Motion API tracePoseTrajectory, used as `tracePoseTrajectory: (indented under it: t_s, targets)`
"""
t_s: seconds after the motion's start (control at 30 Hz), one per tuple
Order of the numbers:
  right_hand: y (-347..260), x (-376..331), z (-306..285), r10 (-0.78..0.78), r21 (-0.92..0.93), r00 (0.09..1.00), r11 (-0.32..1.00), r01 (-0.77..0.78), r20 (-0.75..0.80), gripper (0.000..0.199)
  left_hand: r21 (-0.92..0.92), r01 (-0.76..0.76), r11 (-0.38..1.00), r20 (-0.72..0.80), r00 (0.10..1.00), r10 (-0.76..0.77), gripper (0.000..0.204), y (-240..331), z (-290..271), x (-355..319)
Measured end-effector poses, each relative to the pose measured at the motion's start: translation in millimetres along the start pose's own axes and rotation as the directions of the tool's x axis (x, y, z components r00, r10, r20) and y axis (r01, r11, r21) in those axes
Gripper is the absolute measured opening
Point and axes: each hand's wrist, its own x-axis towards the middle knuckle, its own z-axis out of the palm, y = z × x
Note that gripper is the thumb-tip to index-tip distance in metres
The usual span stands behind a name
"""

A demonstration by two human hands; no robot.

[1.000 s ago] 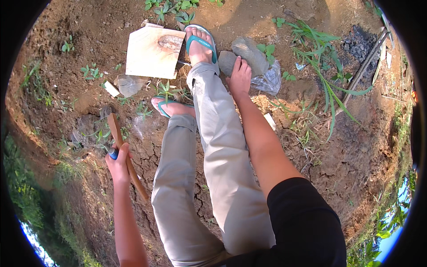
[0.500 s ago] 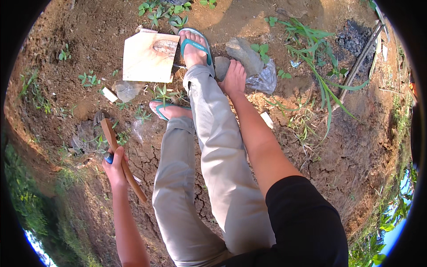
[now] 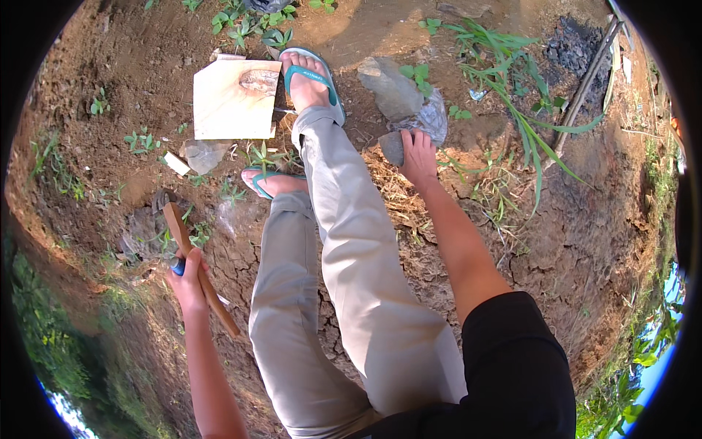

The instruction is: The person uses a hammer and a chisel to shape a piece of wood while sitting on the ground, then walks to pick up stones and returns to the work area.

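The left hand [image 3: 188, 282] grips a wooden stick [image 3: 197, 267], its long axis running from lower right up to upper left, upper end near a dark lump on the soil. Farther off, the right hand [image 3: 418, 157] rests with spread fingers on a grey stone [image 3: 393, 146]. Beyond lies a pale square board [image 3: 230, 102], flat beside the teal sandal [image 3: 314, 77].

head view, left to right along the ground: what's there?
Left hand gripping wooden-handled tool → pale flat board → sandalled foot → right hand on grey stone → long-leaved green plant → charred patch.
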Motion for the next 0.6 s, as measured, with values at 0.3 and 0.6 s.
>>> tracePoseTrajectory:
  t_s: [0.3,0.6]
  targets:
    - [65.7,-20.6,2.1,-0.137,-0.166,0.984,0.979,0.117,-0.116,0.085,-0.016,-0.018,1.0,0.025,1.0,0.018,0.028,-1.6,6.4,0.3]
    - [67.0,31.6,5.0,-0.509,-0.61,0.86,0.668,0.426,0.044,0.075,0.004,-0.055,0.998,0.023,0.998,0.055,0.027,2.4,18.3,5.7]
